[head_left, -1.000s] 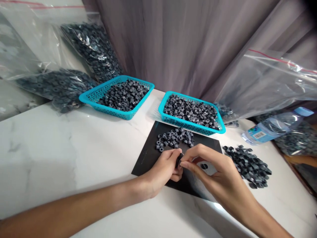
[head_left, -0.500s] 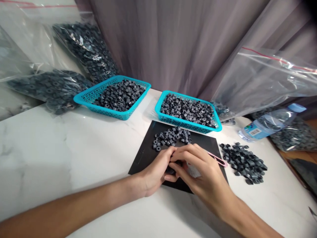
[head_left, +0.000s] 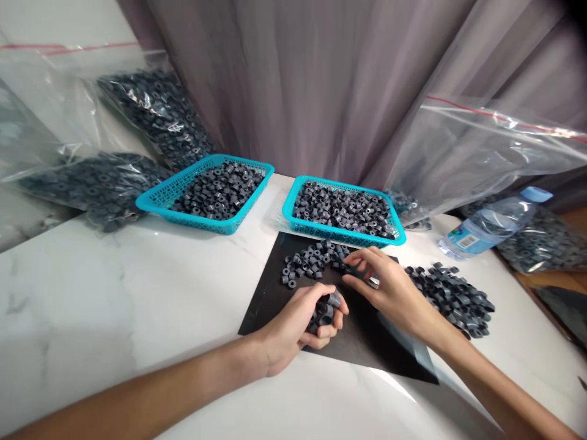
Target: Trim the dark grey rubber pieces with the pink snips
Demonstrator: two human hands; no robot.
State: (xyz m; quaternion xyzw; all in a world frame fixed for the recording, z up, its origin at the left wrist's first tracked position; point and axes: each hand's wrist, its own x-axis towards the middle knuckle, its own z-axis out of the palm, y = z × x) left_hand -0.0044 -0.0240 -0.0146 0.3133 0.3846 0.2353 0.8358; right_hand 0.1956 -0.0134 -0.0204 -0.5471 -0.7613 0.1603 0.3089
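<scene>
My left hand (head_left: 305,315) is curled around several small grey plastic rings (head_left: 324,315), palm turned up, above a black mat (head_left: 270,299). To its right, my right hand (head_left: 380,281) reaches to the edge of a loose pile of the same rings (head_left: 307,261) on the mat. Its thumb and forefinger are bent round a dark ring (head_left: 340,267) at their tips; the remaining fingers curl behind. Under that hand a small shiny strip (head_left: 374,281) shows, mostly covered.
Two blue baskets (head_left: 206,227) (head_left: 343,232) full of rings stand behind the mat. A heap of dark rings (head_left: 458,299) lies at right, near a water bottle (head_left: 495,223). Clear bags of rings (head_left: 156,113) stand at left, another clear bag (head_left: 481,140) at right.
My right hand has left my left hand and moved up and right to the pile. The rings in my left palm now show. The mat's right part has shifted toward me.
</scene>
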